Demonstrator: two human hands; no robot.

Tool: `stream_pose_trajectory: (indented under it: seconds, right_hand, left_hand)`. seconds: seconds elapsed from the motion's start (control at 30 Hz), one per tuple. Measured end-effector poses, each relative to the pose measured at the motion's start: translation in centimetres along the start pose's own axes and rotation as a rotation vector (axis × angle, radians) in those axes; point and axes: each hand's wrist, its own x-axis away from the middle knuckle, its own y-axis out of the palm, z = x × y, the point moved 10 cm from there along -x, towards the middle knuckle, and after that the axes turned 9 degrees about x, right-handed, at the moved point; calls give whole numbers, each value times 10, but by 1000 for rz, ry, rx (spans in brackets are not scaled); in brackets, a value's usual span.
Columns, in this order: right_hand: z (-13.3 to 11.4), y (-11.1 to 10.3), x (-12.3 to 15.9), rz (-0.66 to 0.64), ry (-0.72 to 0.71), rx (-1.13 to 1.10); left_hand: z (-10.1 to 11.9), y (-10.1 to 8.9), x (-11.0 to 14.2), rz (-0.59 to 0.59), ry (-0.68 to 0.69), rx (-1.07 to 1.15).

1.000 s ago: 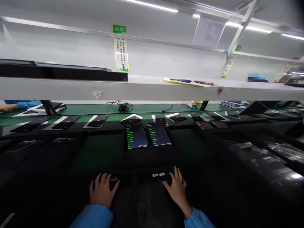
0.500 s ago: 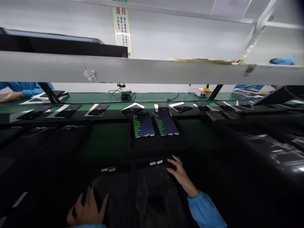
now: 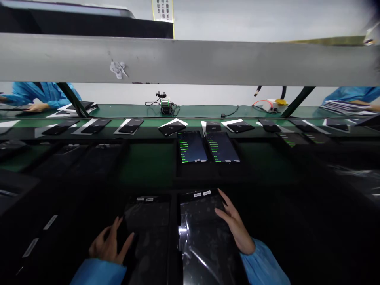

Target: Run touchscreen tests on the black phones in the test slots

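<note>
Two dark tablets under clear film lie side by side in front of me, each with two small white labels near its top edge. My right hand (image 3: 236,225) grips the right tablet (image 3: 202,233) by its upper right edge, thumb on its face and fingers along the side. Bright glare runs across the film, and this tablet looks slightly tilted. Beside the left edge of the left tablet (image 3: 150,237), my left hand (image 3: 109,243) has thumb and fingers apart, its fingertips at or close to the edge. Whether it touches cannot be made out.
Two lit tablets with green text, a left one (image 3: 192,147) and a right one (image 3: 222,147), lie ahead. Several dark devices on white sheets line the green bench (image 3: 124,111). A grey shelf beam (image 3: 208,61) crosses above. Co-workers in blue sleeves (image 3: 44,95) sit beyond.
My right hand has closed on the right tablet's edge, and glare now shows on its film. My left hand has moved slightly up. The view has tipped downward and shifted left.
</note>
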Motion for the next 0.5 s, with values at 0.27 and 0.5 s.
stream_pose_trajectory:
  seconds: [0.27,0.5]
  right_hand:
    - [64,-24,34,87,205,70]
    - [60,-11,30,23,174,-62]
  left_hand:
    - [8,-10,-6,94,39,115]
    - [-40,-3,-7,-74,-342,970]
